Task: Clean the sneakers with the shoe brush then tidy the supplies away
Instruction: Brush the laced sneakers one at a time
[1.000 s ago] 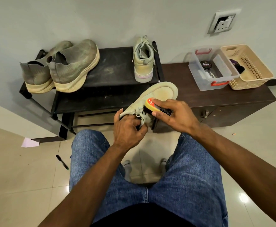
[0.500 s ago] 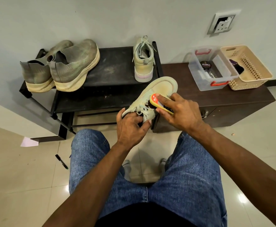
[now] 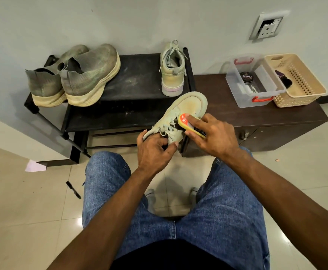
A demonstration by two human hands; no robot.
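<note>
My left hand (image 3: 153, 151) grips the heel end of a pale green sneaker (image 3: 188, 106), toe pointing away over my knees. My right hand (image 3: 212, 136) holds a yellow shoe brush (image 3: 184, 121) with a red label, its dark bristles against the laces and tongue. The matching pale sneaker (image 3: 172, 75) stands on the black shoe rack (image 3: 137, 78). Two grey knit sneakers (image 3: 87, 75) with cream soles sit at the rack's left end.
A dark wooden cabinet (image 3: 256, 117) stands right of the rack. On it are a clear plastic box (image 3: 256, 92) holding a polish tin (image 3: 246, 77) and a beige basket (image 3: 303, 90). A black marker (image 3: 73, 190) and a paper scrap (image 3: 35, 166) lie on the tiled floor.
The sneaker has tipped so its upper faces me instead of its sole. My right hand has slid the brush a little along the lace area. My left hand keeps its grip.
</note>
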